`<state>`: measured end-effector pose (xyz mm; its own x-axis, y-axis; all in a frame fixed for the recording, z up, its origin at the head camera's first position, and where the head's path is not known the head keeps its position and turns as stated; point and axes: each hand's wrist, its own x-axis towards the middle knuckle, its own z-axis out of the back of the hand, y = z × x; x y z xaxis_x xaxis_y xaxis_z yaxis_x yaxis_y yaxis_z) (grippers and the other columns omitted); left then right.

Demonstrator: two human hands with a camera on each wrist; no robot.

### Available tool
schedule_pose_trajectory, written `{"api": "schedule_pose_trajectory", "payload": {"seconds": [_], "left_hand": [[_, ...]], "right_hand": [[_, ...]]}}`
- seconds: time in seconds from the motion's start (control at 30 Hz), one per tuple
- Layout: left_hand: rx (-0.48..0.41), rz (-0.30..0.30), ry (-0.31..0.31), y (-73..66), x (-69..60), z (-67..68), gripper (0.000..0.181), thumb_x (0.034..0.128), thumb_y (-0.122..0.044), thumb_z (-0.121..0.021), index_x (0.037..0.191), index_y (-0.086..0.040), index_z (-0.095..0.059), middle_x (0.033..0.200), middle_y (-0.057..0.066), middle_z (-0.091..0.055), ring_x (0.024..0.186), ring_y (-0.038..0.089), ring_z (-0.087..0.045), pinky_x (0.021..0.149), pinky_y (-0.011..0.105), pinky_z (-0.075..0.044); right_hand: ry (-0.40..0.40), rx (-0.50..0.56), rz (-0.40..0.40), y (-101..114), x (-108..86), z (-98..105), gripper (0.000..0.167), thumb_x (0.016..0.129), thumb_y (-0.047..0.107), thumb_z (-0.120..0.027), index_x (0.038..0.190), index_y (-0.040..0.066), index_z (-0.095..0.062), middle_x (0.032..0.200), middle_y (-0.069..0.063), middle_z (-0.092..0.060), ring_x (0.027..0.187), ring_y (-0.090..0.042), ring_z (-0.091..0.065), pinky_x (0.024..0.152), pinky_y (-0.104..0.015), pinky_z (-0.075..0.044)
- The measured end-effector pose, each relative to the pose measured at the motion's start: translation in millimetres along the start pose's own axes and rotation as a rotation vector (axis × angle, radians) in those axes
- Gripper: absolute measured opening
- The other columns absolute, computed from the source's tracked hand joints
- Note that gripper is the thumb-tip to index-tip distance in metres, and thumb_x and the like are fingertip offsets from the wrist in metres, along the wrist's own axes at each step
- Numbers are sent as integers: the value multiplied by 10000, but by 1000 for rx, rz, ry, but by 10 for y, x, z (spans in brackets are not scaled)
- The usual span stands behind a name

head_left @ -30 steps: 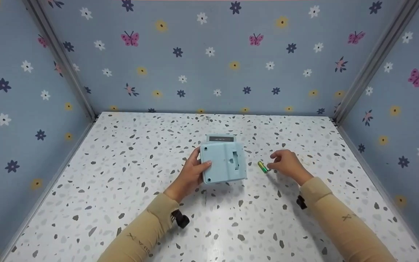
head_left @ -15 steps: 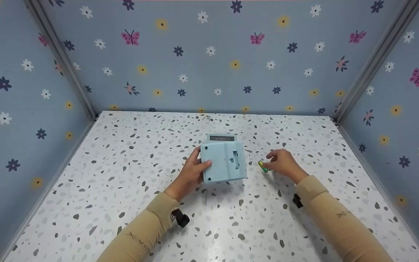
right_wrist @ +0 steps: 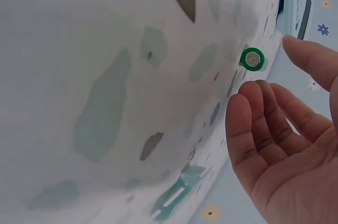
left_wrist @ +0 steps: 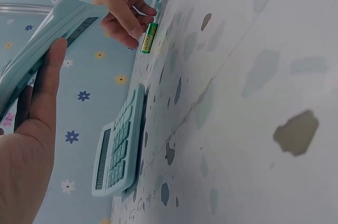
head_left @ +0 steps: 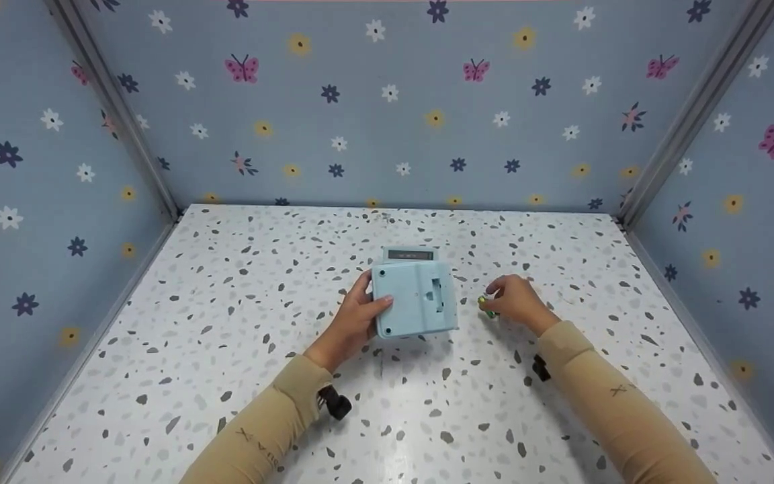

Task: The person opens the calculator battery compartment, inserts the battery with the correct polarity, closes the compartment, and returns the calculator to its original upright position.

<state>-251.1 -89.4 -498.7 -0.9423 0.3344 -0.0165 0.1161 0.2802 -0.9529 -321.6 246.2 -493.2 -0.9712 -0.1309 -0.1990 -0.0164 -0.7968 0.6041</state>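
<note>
"Right of the tabletop's [head_left: 259, 269] middle, what is being done?"

"A green battery [left_wrist: 149, 37] is seemingly about to be picked up; the right hand's [head_left: 521, 302] thumb and fingers are parted around it, though whether it is touched cannot be told."

"And the left hand [head_left: 348, 317]?"

"An upturned calculator [head_left: 404, 306] is gripped, its battery slot [head_left: 437, 296] exposed; nearer the far edge, a second calculator [left_wrist: 119, 145] is seen."

"Next?"

"A pinch seems called for, then probably alignment with the slot."

The held calculator [head_left: 402, 302] is smooth, matt plastic. The battery [left_wrist: 149, 38] looks glossy, with a metal end [right_wrist: 252, 59]. The bench [head_left: 400, 410] looks smooth and shiny, the sleeves [head_left: 615, 410] cloth, the posts [head_left: 113, 101] metal.
</note>
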Motion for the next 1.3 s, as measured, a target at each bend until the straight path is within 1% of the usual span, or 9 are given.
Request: {"api": "schedule_pose_trajectory", "payload": {"seconds": [0.23,0.43,0.53,0.67,0.9,1.0,1.2,1.3], "left_hand": [[1,-5,1,-6,-7,-10,672,1117,-112,-565,1701,-200,-245,1650,236,-485,1355,331,-637,1094,530,-586],[9,4,-5,-24,-14,-28,673,1115,-115,-571,1699,-188,-245,1643,251,-483,1351,339,-634,1089,530,-587],[8,5,-5,-28,-15,-29,678,1118,-113,-562,1706,-192,-233,1652,251,-472,1367,348,-622,1105,543,-575],[5,7,-2,-34,-17,-30,681,1122,-114,-556,1710,-201,-225,1667,241,-460,1397,363,-606,1122,552,-563],[-7,13,-9,-33,-17,-20,671,1118,-113,-561,1701,-221,-248,1667,214,-470,1396,347,-606,1120,534,-567],[0,14,-14,-27,-12,-12,664,1117,-118,-566,1698,-216,-259,1659,219,-476,1384,341,-613,1116,529,-571],[0,16,-26,-19,-7,7,662,1120,-121,-566,1698,-207,-257,1659,215,-482,1389,338,-612,1125,533,-565],[0,13,-28,-14,-6,15,659,1119,-114,-568,1694,-197,-258,1648,232,-488,1372,342,-623,1113,538,-572]], "right_hand": [[-16,-11,25,-1,65,-65,375,948,172,-807,1220,-77,-741,1203,-239,-745,985,-259,-689,879,-412,-594],[-26,5,17,-21,101,-82,267,946,140,-787,1122,-60,-763,1068,-177,-758,867,-202,-653,738,-316,-557],[-26,7,17,-23,110,-79,242,938,127,-793,1097,-54,-770,1039,-167,-766,857,-197,-659,735,-312,-560],[-25,9,19,-15,104,-72,232,927,112,-800,1088,-53,-774,1053,-182,-775,866,-203,-673,752,-324,-576],[-32,8,30,13,115,-87,148,920,78,-794,1011,-37,-775,940,-122,-750,780,-166,-623,672,-282,-528],[-37,18,31,23,120,-91,145,920,69,-789,1018,-37,-773,942,-117,-744,786,-167,-621,673,-278,-525],[-47,33,20,83,106,-62,195,950,91,-781,1102,-30,-768,1037,-153,-748,835,-177,-646,708,-284,-547],[-63,48,33,127,86,-42,217,964,103,-784,1134,-29,-760,1062,-166,-738,832,-179,-651,704,-291,-552]]}}
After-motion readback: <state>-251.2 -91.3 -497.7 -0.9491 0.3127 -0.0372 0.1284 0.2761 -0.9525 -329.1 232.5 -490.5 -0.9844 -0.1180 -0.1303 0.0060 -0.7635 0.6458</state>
